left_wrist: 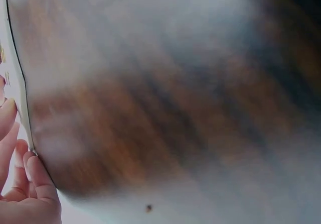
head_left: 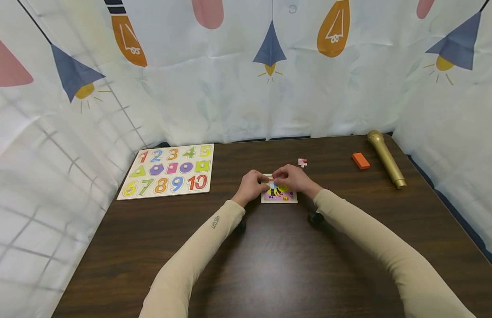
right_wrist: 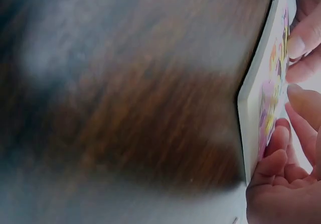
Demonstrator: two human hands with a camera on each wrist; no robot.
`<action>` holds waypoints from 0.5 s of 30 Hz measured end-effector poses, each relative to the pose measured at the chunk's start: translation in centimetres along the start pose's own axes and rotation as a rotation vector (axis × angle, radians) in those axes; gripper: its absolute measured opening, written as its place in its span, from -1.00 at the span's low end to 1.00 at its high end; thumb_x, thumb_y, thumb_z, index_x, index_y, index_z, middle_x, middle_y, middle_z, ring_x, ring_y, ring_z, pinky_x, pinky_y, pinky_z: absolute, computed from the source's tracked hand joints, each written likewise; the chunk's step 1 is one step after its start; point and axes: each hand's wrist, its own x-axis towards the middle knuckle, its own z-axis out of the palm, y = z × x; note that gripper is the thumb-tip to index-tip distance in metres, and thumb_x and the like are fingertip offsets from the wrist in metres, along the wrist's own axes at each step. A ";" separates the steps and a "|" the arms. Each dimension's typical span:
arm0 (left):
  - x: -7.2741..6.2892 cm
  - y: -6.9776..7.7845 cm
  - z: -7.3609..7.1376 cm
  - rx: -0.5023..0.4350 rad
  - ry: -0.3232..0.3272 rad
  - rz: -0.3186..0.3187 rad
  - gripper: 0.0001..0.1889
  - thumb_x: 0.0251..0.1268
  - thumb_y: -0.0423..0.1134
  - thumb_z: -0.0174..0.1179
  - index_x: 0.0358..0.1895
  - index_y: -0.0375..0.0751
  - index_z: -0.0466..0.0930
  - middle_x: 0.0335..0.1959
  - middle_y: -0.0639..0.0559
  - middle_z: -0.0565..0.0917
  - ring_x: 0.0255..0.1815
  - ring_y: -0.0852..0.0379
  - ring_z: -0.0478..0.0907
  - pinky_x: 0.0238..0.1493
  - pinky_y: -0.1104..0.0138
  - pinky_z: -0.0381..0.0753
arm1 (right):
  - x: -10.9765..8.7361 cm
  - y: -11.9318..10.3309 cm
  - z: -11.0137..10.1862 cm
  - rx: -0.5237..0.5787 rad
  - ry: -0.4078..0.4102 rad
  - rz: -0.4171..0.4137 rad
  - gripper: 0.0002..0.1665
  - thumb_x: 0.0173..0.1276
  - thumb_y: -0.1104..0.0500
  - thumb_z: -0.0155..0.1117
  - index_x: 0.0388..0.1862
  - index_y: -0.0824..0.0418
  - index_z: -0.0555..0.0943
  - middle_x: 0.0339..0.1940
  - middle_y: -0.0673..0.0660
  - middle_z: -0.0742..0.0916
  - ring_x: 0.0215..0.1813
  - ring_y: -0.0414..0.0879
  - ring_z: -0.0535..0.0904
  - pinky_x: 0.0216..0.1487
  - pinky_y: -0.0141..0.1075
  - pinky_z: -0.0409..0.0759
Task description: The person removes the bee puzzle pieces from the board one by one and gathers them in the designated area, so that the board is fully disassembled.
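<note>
Left hand (head_left: 251, 187) and right hand (head_left: 295, 179) touch a square, pale-edged bee puzzle (head_left: 278, 193).

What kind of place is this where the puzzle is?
It looks like an indoor play corner, maybe set up for filming: a dark table with a patterned white curtain on three sides, plus a number board and a bee puzzle on it.

Left of the fingers (head_left: 262, 176), a board (head_left: 166, 176) shows numbers 1 to 5 (head_left: 172, 154) and, nearer, 6 to 10 (head_left: 160, 185). Lettering (head_left: 215, 222) on the left sleeve (head_left: 186, 260), behind them, is too small to read.
</note>
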 end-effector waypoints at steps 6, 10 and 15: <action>0.1 0.2 -0.1 0.008 -0.017 -0.016 -0.77 0.23 -0.28 0.33 -0.07 -0.27 0.75 -0.07 -0.07 0.56 0.00 0.02 0.44 0.11 0.16 0.46 | -0.1 -0.2 0.4 -0.010 0.024 -0.005 -0.71 0.36 0.15 0.33 0.01 0.22 0.70 -0.09 0.13 0.67 -0.14 -0.01 0.50 -0.15 -0.23 0.53; 0.1 0.3 -0.2 0.013 -0.020 -0.018 -0.78 0.23 -0.29 0.34 -0.09 -0.28 0.75 -0.07 -0.07 0.56 0.01 0.01 0.44 0.12 0.15 0.46 | -0.2 -0.4 0.5 -0.014 0.028 -0.016 -0.72 0.34 0.17 0.34 0.00 0.23 0.71 -0.07 0.15 0.61 -0.08 0.01 0.47 -0.09 -0.19 0.52; 0.1 0.3 -0.1 0.010 -0.025 -0.025 -0.77 0.22 -0.29 0.34 -0.08 -0.30 0.74 -0.05 -0.08 0.55 0.02 0.01 0.44 0.14 0.15 0.46 | -0.4 -0.5 0.6 -0.027 0.016 -0.034 -0.72 0.35 0.17 0.32 0.00 0.25 0.70 -0.04 0.18 0.56 -0.02 0.04 0.47 -0.03 -0.14 0.53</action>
